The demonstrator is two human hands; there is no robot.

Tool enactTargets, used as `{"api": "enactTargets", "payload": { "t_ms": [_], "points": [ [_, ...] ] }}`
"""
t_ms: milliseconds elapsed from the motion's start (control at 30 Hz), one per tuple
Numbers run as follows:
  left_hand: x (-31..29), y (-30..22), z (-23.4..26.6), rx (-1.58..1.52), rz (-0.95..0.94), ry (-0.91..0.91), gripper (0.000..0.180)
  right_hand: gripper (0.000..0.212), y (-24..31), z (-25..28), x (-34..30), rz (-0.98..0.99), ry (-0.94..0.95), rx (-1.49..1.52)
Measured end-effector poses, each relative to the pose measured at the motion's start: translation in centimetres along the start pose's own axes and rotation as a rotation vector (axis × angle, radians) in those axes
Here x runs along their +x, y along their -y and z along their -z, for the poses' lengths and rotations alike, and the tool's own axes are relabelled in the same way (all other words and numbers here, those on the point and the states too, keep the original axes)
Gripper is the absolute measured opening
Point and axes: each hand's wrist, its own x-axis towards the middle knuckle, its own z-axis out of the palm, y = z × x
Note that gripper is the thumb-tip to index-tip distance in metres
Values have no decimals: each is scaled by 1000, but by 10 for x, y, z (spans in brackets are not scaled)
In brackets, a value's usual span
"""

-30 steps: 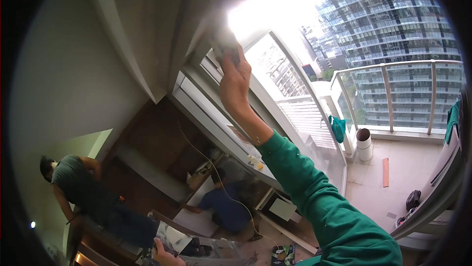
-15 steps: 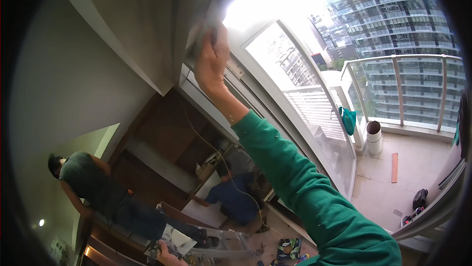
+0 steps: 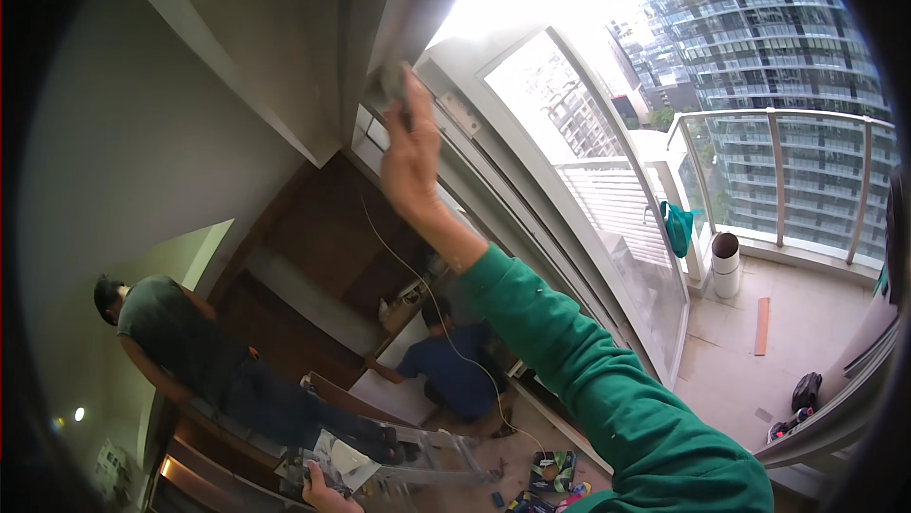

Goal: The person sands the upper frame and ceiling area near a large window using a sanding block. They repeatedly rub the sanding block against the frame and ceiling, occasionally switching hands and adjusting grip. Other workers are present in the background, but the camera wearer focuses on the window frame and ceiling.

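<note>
Frame (image 3: 512, 195): near its top end, your right hand (image 3: 413, 157) grips a blurry tool (image 3: 406, 117).
Flat thing (image 3: 342, 461): your left hand (image 3: 327, 496) holds its edge.

Overhead framing (image 3: 359, 24) hems the right hand (image 3: 410, 154) at upper left; the glazed door panel (image 3: 622, 252) bars its right. Down to the left hand (image 3: 327, 494) lies open air, though a pale cord (image 3: 418, 277) crosses, depth unclear.

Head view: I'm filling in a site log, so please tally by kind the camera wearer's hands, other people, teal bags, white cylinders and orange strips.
Wearer's hands: 2 (right hand, left hand)
Other people: 2 (grey-green-shirted person, blue-shirted person)
Teal bag: 1
White cylinder: 1
Orange strip: 1
Total: 7
</note>
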Motion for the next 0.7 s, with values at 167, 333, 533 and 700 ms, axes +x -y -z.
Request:
{"api": "enactTargets", "payload": {
  "t_ms": [167, 333, 533, 700],
  "points": [
    [-2, -36, 3, -325, 476, -28, 29, 44, -15, 11, 20, -44, -56, 50],
    [-2, -31, 4, -315, 570, -35, 31, 44, -9, -5, 47, -11, -78, 27],
    [-12, -10, 13, -48, 373, 99, 34, 45, 7, -34, 55, 7, -182, 61],
    [-5, -51, 9, -410, 760, -26, 36, 43, 30, -72, 23, 181, -267, -62]
  ]
}}
